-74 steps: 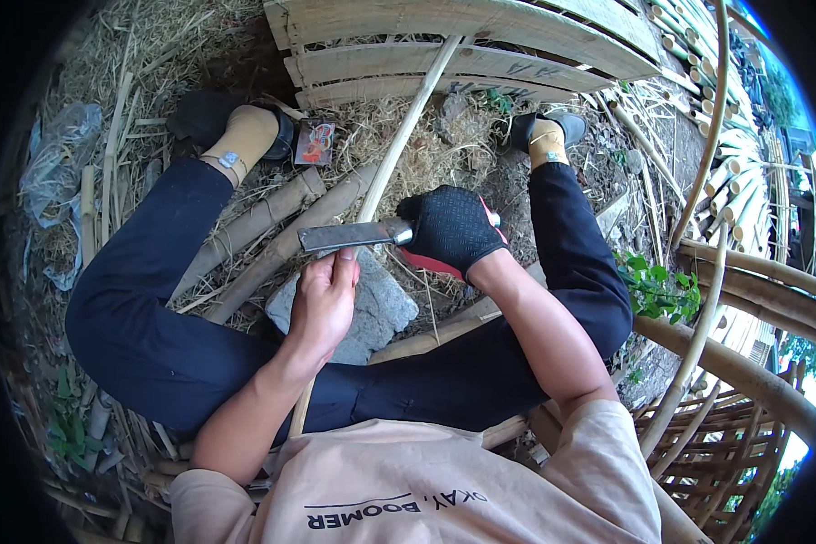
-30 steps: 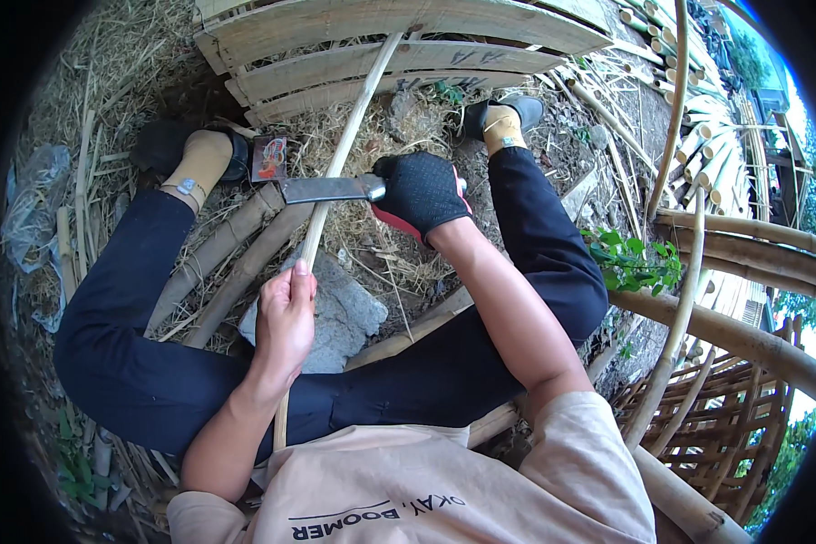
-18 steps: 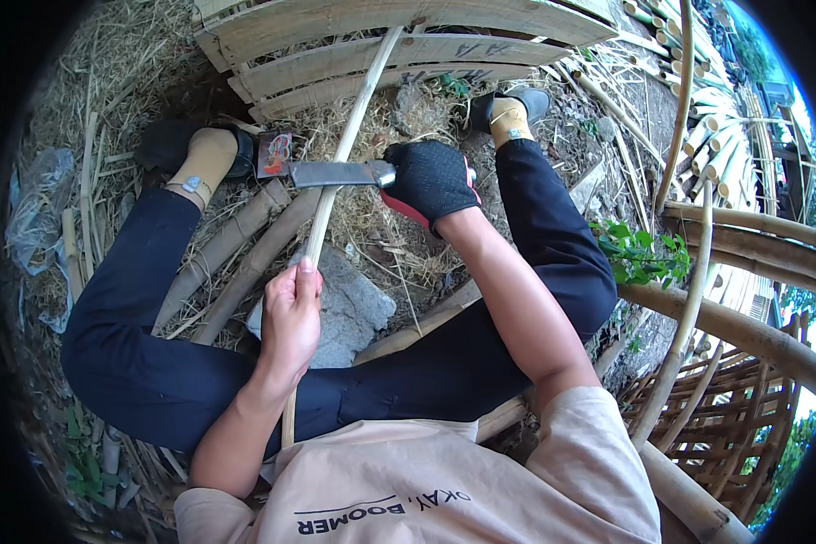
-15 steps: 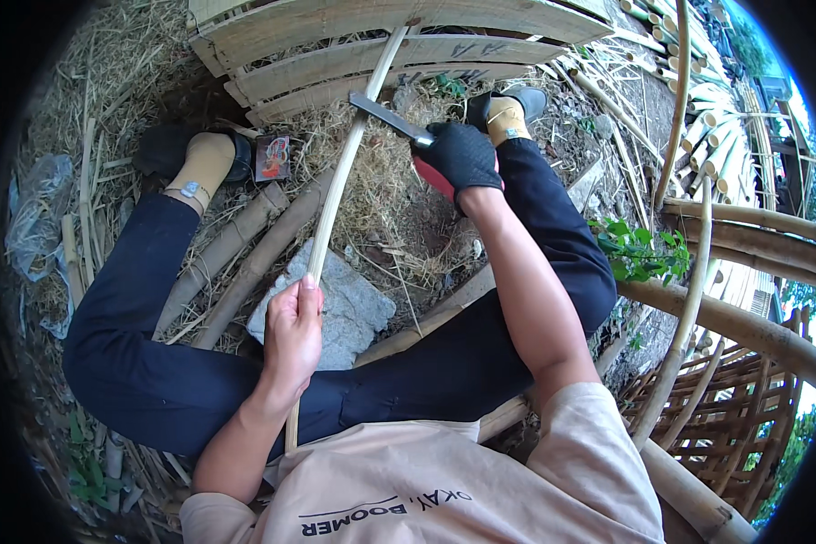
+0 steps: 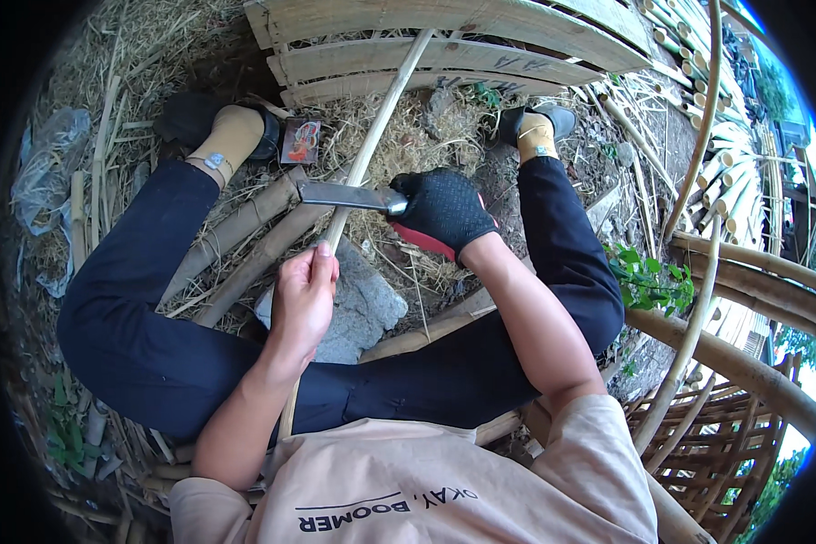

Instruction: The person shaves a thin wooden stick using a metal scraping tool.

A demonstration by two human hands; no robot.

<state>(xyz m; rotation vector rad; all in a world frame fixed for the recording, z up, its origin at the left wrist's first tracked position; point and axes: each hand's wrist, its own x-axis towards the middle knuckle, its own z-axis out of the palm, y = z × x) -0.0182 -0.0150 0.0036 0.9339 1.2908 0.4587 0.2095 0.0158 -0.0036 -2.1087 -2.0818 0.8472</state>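
Note:
My bare left hand point(image 5: 303, 301) is closed around a long pale bamboo strip point(image 5: 383, 116), thumb on top. The strip slants from beside my waist up to the wooden crate at the far side. My right hand point(image 5: 440, 214), in a black and red glove, grips a knife point(image 5: 344, 196) by its handle, which the glove hides. The flat, wide blade lies across the strip just beyond my left thumb. A grey stone point(image 5: 363, 308) sits on the ground below the strip, partly behind my left hand.
A slatted wooden crate point(image 5: 462, 56) stands ahead. Bamboo poles point(image 5: 258, 254) lie between my legs. To the right are a leafy plant point(image 5: 648, 281), a woven bamboo basket point(image 5: 712, 444) and stacked bamboo point(image 5: 730, 172). A clear plastic bag point(image 5: 50, 172) lies left.
My right hand has drawn the knife along the strip toward me, from near the crate to just beyond my left hand. The left hand still holds the strip; the view has shifted slightly.

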